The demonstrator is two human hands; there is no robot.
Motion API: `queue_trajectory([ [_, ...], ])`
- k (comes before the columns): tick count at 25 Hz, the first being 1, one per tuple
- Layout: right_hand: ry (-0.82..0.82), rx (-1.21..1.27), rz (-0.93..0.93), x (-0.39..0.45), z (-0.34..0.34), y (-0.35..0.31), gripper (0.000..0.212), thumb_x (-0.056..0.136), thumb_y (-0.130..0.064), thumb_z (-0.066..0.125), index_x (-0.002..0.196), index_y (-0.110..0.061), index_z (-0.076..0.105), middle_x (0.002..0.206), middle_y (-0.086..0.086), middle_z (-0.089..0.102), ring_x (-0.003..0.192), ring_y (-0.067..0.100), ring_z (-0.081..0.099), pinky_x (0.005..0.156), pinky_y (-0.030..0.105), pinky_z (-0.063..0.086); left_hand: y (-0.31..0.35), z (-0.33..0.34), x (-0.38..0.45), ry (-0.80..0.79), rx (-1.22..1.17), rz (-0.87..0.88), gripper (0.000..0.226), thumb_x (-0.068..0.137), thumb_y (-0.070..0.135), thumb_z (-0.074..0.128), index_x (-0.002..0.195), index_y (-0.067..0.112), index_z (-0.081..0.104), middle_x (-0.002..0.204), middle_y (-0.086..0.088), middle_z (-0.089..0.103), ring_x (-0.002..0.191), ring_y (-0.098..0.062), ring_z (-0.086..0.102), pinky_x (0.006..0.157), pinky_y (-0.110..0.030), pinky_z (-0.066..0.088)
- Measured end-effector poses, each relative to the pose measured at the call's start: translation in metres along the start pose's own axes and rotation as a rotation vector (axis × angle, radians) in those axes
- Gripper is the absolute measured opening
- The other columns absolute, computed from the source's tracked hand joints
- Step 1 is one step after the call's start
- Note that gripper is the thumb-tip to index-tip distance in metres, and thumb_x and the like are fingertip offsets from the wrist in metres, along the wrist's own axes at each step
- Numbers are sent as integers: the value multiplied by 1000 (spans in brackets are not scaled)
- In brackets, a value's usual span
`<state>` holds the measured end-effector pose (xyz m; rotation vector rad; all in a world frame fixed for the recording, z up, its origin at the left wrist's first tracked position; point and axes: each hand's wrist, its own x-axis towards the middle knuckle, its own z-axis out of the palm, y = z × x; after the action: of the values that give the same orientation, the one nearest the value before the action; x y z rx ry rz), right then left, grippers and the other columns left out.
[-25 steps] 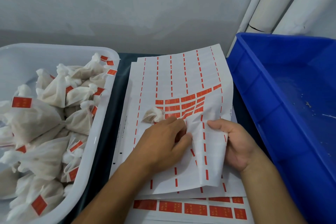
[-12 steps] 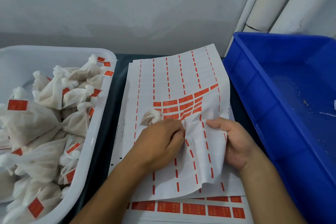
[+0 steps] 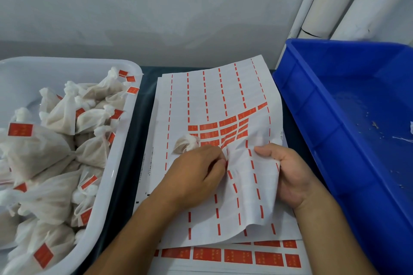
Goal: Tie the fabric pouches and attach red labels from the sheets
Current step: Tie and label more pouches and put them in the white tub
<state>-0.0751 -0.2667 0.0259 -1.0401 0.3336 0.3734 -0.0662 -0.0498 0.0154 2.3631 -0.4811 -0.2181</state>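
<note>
A white label sheet [image 3: 214,96] lies on top of a stack, with a few rows of red labels [image 3: 225,128] left near its middle. My right hand [image 3: 288,176] grips the sheet's folded-up lower right part. My left hand [image 3: 194,176] holds a small tied fabric pouch [image 3: 186,143], whose knotted end sticks out above the knuckles. Its fingertips pinch at the fold of the sheet, right by a red label edge. A lower sheet [image 3: 223,257] shows a full row of red labels at the front.
A white tub [image 3: 125,163] at the left holds several tied pouches with red labels. A blue crate [image 3: 312,118] stands at the right, holding only crumbs and thread. White pipes run up the back right corner. A grey wall is close behind.
Both hands stay at the fold of the sheet. My left fingertips have closed in tighter on the sheet's fold. The view shifted slightly.
</note>
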Motion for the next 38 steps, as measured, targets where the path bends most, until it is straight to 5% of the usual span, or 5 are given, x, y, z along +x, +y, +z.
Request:
queue_trajectory([
  [8, -20, 20, 15, -2, 1, 0, 51, 78, -19, 70, 129, -21, 64, 119, 16, 75, 101, 40, 75, 71, 52, 63, 4, -1, 0, 16, -3, 13, 32, 90, 68, 42, 91, 39, 57, 94, 26, 63, 84, -1, 63, 76, -17, 55],
  [21, 55, 26, -20, 1, 13, 5, 35, 101, -17, 53, 134, -21, 62, 122, 12, 75, 112, 35, 72, 101, 60, 53, 0, 5, 0, 27, -111, 25, 27, 98, 56, 40, 96, 40, 61, 96, 29, 64, 101, 10, 56, 79, -13, 47],
  [26, 47, 54, -46, 2, 15, 9, 33, 97, -20, 60, 129, -24, 67, 120, 11, 76, 109, 33, 74, 94, 56, 59, 3, 4, 0, 66, -73, 50, 24, 93, 63, 54, 88, 40, 52, 94, 25, 65, 90, 3, 61, 72, -27, 59],
  [30, -65, -86, -87, -2, 15, 7, 39, 71, -27, 88, 107, -38, 80, 118, 7, 77, 107, 28, 75, 83, 47, 63, 5, 8, 1, 99, 38, 103, 29, 92, 67, 53, 89, 38, 55, 89, 23, 62, 79, -2, 61, 69, -20, 54],
  [38, -31, -148, -120, 4, 12, 12, 41, 66, -16, 81, 104, -32, 81, 109, 5, 79, 97, 23, 77, 70, 35, 63, -1, 2, 2, 80, 22, 131, 34, 83, 70, 56, 84, 37, 55, 85, 21, 63, 79, -3, 60, 67, -25, 58],
])
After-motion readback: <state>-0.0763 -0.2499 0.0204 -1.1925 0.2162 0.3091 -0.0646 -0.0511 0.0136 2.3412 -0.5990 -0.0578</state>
